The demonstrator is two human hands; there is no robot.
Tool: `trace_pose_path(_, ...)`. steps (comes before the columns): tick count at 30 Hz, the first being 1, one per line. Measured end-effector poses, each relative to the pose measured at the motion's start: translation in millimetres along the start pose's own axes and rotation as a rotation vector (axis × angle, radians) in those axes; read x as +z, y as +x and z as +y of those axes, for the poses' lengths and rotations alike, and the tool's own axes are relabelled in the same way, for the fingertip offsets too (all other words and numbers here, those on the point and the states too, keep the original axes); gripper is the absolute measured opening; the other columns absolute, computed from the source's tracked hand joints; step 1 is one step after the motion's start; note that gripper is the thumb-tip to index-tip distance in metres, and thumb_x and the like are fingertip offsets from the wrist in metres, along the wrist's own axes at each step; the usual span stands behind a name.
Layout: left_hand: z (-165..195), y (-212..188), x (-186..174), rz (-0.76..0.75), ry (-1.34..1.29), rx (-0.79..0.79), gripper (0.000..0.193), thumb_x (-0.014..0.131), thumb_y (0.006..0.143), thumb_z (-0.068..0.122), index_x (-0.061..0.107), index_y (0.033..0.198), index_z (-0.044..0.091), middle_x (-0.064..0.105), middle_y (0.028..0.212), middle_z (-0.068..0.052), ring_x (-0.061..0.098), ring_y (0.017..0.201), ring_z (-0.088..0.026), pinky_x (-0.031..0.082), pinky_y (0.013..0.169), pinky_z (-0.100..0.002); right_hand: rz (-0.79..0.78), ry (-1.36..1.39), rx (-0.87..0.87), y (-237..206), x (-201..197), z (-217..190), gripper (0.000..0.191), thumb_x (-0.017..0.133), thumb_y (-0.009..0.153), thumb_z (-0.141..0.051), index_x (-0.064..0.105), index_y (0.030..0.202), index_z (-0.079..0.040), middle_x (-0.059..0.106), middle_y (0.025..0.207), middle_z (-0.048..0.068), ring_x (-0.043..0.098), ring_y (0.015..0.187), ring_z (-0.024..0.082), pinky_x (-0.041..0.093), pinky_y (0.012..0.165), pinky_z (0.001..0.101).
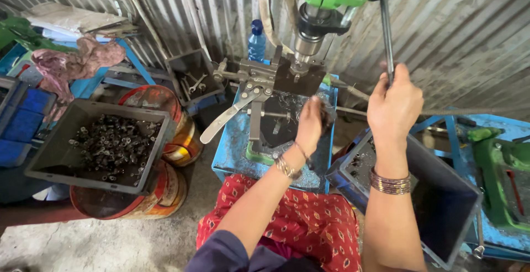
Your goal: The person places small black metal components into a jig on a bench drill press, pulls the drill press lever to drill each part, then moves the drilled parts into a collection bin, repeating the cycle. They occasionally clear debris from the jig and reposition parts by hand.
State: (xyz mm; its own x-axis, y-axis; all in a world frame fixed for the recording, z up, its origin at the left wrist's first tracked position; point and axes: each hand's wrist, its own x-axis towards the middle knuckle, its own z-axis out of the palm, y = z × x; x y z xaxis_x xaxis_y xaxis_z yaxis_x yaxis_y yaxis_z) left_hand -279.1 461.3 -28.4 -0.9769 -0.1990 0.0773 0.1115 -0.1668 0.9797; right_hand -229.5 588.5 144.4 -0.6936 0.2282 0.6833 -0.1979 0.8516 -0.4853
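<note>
Currently the right hand (395, 104) is closed around the drill lever (387, 35), at 1 o'clock from the person. The left hand (310, 124) reaches to the clamp (276, 76) under the drill spindle (309, 37) at 12 o'clock; whether it grips a part cannot be told (motion blur hides the fingers). A grey bin of small metal parts (113, 142) sits at 10 o'clock. For a clean cut, the part should probably be seated flat before the lever is pulled, fingers kept off the bit, on the blue table (232, 150).

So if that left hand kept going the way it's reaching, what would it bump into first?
Probably the dark metal fixture under the drill spindle; the left hand points up toward it, though depth is hard to judge.
</note>
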Motion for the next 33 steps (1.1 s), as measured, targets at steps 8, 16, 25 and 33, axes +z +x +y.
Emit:
trace_pose_path(8, -1.4, 45.0, 16.6, 0.263, -0.896, -0.092, 0.026, 0.038, 0.105, 0.01, 0.044, 0.129, 0.004, 0.066, 0.116, -0.018, 0.072, 0.099, -0.023, 0.06, 0.09, -0.033, 0.011, 0.003, 0.002, 1.7, 1.5, -1.7, 0.014, 0.064, 0.1, -0.007, 0.07, 0.113, -0.009, 0.07, 0.078, 0.019, 0.069, 0.073, 0.041, 0.051, 0.066, 0.0495)
trace_pose_path(16, -3.8, 44.9, 25.4, 0.354, -0.85, 0.043, 0.025, 0.039, 0.109, 0.013, 0.039, 0.133, 0.005, 0.061, 0.114, -0.014, 0.07, 0.096, -0.025, 0.061, 0.087, -0.037, 0.01, 0.033, 0.004, 0.0, 0.9, -1.3, 0.015, 0.064, 0.1, -0.005, 0.07, 0.113, -0.009, 0.069, 0.077, 0.018, 0.069, 0.071, 0.039, 0.051, 0.065, 0.0471)
trace_pose_path(25, -5.0, 59.2, 23.5, 0.359, -0.887, 0.078, 0.029, 0.05, 0.107, 0.016, 0.04, 0.133, 0.007, 0.06, 0.11, -0.01, 0.067, 0.088, -0.021, 0.06, 0.081, -0.038, 0.017, 0.049, 0.004, 1.3, 2.8, -3.0, 0.015, 0.064, 0.101, -0.004, 0.07, 0.113, -0.008, 0.068, 0.077, 0.019, 0.069, 0.07, 0.038, 0.051, 0.064, 0.0449)
trace_pose_path(33, 7.5, 31.0, 11.2, 0.048, -0.874, -0.16, 0.032, 0.052, 0.111, 0.031, 0.053, 0.124, 0.002, 0.064, 0.11, -0.013, 0.067, 0.087, -0.021, 0.057, 0.075, -0.034, 0.004, 0.024, 0.0, 0.5, 3.1, -0.3, 0.011, 0.064, 0.103, -0.005, 0.07, 0.112, -0.007, 0.068, 0.077, 0.019, 0.067, 0.069, 0.039, 0.05, 0.064, 0.0463)
